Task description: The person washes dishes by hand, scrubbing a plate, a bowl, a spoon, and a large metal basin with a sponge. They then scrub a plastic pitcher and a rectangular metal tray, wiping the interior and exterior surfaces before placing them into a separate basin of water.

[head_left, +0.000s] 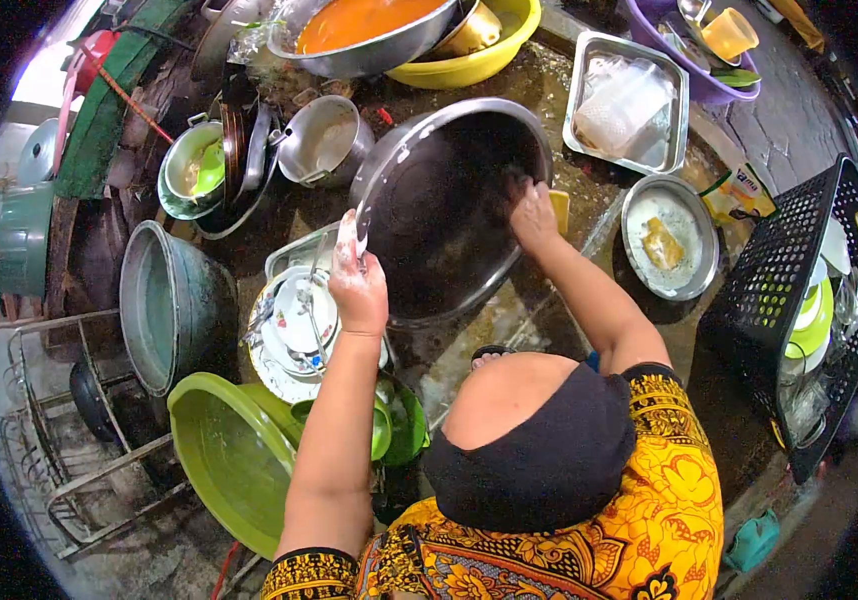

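Observation:
A large metal basin with a dark inside is tilted up in front of me. My left hand, with white suds on its fingers, grips the basin's left rim. At the inner right wall, my right hand presses with bent fingers, blurred at the tips; what lies under them I cannot make out. Just beyond the right rim shows a small yellow piece. Close to my left hand sit stacked plates and cutlery. To the right, a round metal bowl of whitish liquid holds a yellowish sponge.
Left are a grey bucket, a green basin, a pot and a metal rack. Behind stand a pan of orange liquid and a yellow basin. Right are a rectangular tray and a black crate of dishes.

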The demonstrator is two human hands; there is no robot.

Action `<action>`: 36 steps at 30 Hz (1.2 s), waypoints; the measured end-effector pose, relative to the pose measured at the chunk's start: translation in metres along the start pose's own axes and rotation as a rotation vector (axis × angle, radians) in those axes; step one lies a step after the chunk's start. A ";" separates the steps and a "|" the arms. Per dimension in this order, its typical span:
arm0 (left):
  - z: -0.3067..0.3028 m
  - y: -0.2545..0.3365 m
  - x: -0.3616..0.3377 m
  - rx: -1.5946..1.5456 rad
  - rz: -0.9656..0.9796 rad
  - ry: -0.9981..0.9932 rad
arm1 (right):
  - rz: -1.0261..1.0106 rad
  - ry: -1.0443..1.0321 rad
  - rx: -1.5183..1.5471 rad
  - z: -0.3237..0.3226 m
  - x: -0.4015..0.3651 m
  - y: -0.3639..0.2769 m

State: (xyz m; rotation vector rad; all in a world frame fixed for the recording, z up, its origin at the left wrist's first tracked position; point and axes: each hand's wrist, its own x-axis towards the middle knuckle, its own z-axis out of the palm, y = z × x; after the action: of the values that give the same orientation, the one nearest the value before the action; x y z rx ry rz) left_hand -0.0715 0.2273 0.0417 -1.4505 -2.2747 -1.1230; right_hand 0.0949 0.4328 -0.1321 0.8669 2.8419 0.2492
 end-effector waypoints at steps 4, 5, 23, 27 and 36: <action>0.012 -0.001 -0.008 0.000 0.009 0.117 | 0.158 -0.348 0.142 -0.011 -0.005 -0.050; 0.010 0.005 -0.007 -0.021 -0.049 0.085 | 0.098 -0.498 0.188 -0.012 -0.009 -0.080; 0.017 -0.009 -0.010 -0.075 -0.142 0.041 | 0.192 -0.104 0.158 -0.027 0.015 -0.039; 0.014 0.002 0.002 -0.018 -0.162 0.017 | 0.237 -0.207 0.799 -0.079 -0.020 -0.122; -0.002 0.029 0.001 -0.017 -0.140 -0.098 | 0.142 0.748 1.104 -0.115 0.083 -0.105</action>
State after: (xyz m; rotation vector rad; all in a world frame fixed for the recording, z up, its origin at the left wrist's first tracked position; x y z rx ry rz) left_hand -0.0478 0.2331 0.0584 -1.4007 -2.4739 -1.1360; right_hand -0.0523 0.3803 -0.0508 1.3324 3.5163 -1.3914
